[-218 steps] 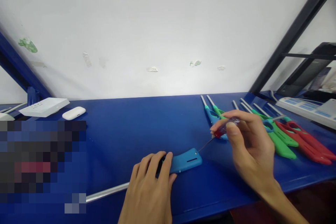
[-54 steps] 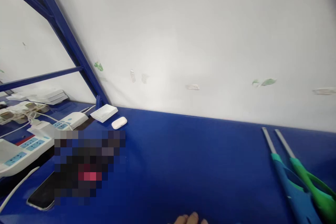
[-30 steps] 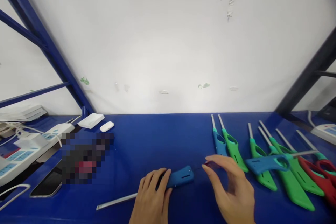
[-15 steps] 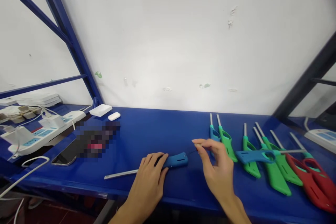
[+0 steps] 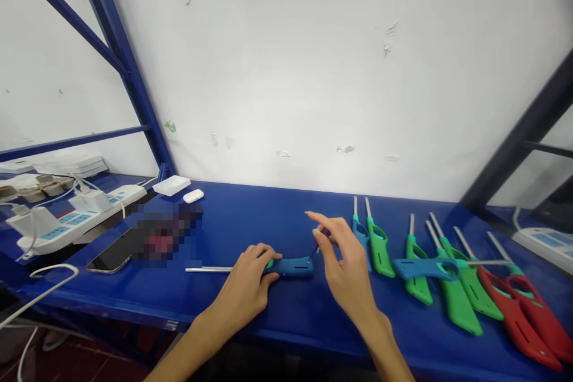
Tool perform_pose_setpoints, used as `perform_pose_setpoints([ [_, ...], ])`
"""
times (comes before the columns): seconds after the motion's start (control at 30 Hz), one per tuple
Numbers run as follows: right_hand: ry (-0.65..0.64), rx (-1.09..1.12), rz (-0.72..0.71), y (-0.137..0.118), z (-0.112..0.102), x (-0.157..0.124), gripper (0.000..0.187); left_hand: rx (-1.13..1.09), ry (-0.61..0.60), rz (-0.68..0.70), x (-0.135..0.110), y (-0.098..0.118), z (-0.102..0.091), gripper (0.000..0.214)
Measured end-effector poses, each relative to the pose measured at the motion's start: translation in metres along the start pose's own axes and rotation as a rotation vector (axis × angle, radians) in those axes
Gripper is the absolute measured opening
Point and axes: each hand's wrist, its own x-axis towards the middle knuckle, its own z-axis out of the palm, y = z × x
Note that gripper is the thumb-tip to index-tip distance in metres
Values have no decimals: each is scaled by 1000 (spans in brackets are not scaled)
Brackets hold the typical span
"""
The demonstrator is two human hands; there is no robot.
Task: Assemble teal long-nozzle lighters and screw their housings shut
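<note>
A blue long-nosed lighter lies flat on the blue table, its metal tube pointing left and its slotted handle to the right. My left hand is closed over its middle, around the trigger area, pressing it to the table. Between the thumb and fingers of my right hand is a thin dark rod, which looks like a small screwdriver. Its tip is at the butt end of the lighter's handle; whether it touches I cannot tell. My right index finger points up and away from the rod.
At right lie several green lighters, two red lighters and a blue lighter across them. A blue and a green lighter stand farther back. At left are a phone, a white case, a white box and a power strip.
My right hand has moved left and brought the rod's tip down to the handle end. The held lighter has turned slightly and now lies nearly level. The camera view has shifted a little.
</note>
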Motion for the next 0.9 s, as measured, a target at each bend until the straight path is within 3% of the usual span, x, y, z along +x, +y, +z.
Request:
perform_pose_setpoints([
  [0.27,-81,21,-5,12,-15,-4,39,29,-1,7,3,0,7,29],
  [0.47,-49,-6,22,16,-14,2,39,71,1,26,2,2,6,30],
  [0.7,74,-71,104,24,-16,8,38,95,-3,47,2,3,5,31],
  [0.9,7,-25,47,17,-11,6,28,95,-4,49,3,3,7,31],
])
